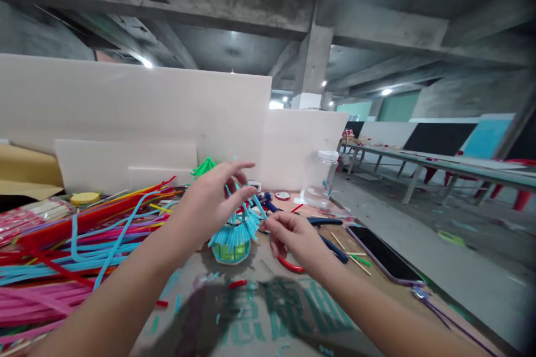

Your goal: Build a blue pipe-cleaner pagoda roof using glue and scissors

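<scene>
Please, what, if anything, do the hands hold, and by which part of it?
The right hand pinches a blue strip near its lower end. Whether the left hand grips anything cannot be told.

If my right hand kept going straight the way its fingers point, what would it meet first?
Past the thin light-blue strip at its fingertips, your right hand would probably first meet the round light-blue fringed craft, though depth is hard to judge.

Dim ceiling, probable blur upper right

Concrete-built craft workshop: bare overhead beams, coloured stems, long table.
</scene>
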Tool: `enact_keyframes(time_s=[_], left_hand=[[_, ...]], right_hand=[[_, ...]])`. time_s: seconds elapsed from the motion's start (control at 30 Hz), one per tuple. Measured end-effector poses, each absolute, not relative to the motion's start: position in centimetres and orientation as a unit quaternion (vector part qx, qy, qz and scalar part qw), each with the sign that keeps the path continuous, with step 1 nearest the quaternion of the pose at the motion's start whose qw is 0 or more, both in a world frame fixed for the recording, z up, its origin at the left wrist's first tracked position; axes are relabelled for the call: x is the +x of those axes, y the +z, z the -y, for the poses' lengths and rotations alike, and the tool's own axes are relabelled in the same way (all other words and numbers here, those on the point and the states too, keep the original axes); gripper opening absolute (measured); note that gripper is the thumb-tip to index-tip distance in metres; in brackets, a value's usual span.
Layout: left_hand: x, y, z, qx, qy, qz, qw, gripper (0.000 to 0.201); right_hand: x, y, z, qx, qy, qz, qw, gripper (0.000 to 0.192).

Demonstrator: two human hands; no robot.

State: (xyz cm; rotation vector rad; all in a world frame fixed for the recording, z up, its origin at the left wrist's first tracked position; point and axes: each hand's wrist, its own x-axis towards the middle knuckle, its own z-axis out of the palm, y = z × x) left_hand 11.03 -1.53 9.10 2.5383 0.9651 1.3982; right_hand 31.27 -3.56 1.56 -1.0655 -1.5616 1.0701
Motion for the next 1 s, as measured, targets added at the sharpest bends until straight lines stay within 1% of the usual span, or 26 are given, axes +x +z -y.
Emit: enact_keyframes(time_s=[0.1,0.13,0.27,0.3,0.37,0.47,0.53,0.67,0.8,0.83,0.9,1.0], left_hand=[[9.1,8.7,0.1,0.812,0.481,-0.325,0.056,0.044],[8.7,8.5,-0.3,0.811,0.478,-0.327,0.088,0.047],[7.9,8.1,-1.3,0.786,0.446,-0.323,0.279,0.056],[7.8,8.0,-1.4,0.779,0.442,-0.323,0.306,0.055],[7.8,8.0,-1.5,0.769,0.442,-0.33,0.322,0.051],[7.7,8.0,-1.3,0.766,0.447,-0.341,0.311,0.045],[7.8,8.1,-1.1,0.775,0.444,-0.343,0.289,0.039],[8.6,8.0,-0.1,0.817,0.397,-0.324,0.265,0.025],[10.4,7.3,1.0,0.859,0.341,-0.288,0.25,0.015],[10.9,7.0,1.1,0.872,0.327,-0.285,0.229,0.014],[11.7,6.3,1.1,0.89,0.318,-0.294,0.14,0.014],[12.5,5.4,0.9,0.901,0.312,-0.299,0.044,0.017]], right_hand=[[31.2,0.8,3.9,-0.434,0.452,0.646,0.435,0.044],[31.2,0.6,4.0,-0.433,0.459,0.649,0.424,0.045],[31.0,0.0,4.5,-0.445,0.467,0.657,0.391,0.048],[31.0,-0.2,4.6,-0.449,0.469,0.657,0.383,0.048],[30.8,-0.5,4.9,-0.456,0.476,0.656,0.368,0.048],[30.5,-0.8,5.2,-0.462,0.477,0.663,0.345,0.046],[30.3,-0.8,5.5,-0.463,0.452,0.684,0.337,0.044],[30.1,-0.2,5.8,-0.447,0.388,0.719,0.364,0.039],[30.5,0.6,5.7,-0.435,0.417,0.695,0.392,0.038],[30.6,0.8,5.6,-0.435,0.413,0.695,0.396,0.037],[31.1,1.1,5.5,-0.446,0.368,0.71,0.402,0.032],[31.7,1.3,5.3,-0.476,0.238,0.746,0.4,0.025]])
